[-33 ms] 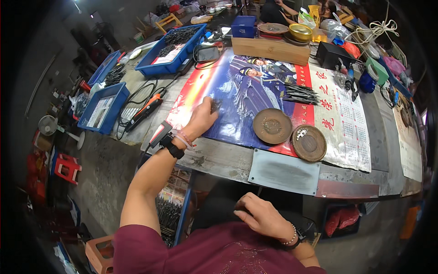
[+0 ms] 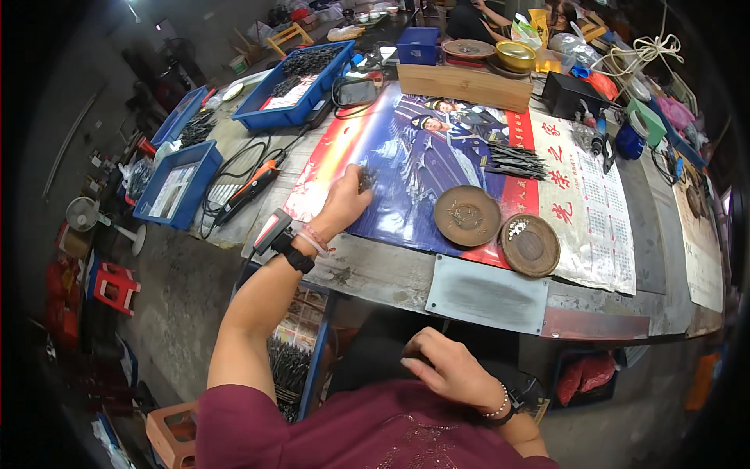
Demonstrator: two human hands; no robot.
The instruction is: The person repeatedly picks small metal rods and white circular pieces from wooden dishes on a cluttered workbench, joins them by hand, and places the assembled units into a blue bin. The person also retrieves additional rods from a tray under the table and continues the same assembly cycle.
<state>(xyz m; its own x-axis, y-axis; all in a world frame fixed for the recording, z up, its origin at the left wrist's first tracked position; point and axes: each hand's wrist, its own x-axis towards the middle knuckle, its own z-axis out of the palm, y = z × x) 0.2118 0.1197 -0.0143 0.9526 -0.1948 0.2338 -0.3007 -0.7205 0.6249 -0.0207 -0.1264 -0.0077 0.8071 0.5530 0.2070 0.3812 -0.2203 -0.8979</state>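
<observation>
My left hand rests on the glossy poster covering the bench, its fingers curled around a small dark clump at the fingertips; I cannot make out what it is. Over my lap, below the bench edge, my right hand is bent closed; its palm and whatever it may hold are hidden. Right of the left hand sit two round brown dishes: one holds fine bits, the other small pale pieces. Beyond them lies a bundle of thin dark sticks.
Blue trays of dark pieces stand at the left, with a corded orange-black tool nearby. Across the back runs a wooden block. A pale plate overhangs the front edge; a red stool stands on the floor.
My left hand and wrist have shifted very slightly, and more of the dark clump shows at the fingertips. The right hand stays where it was.
</observation>
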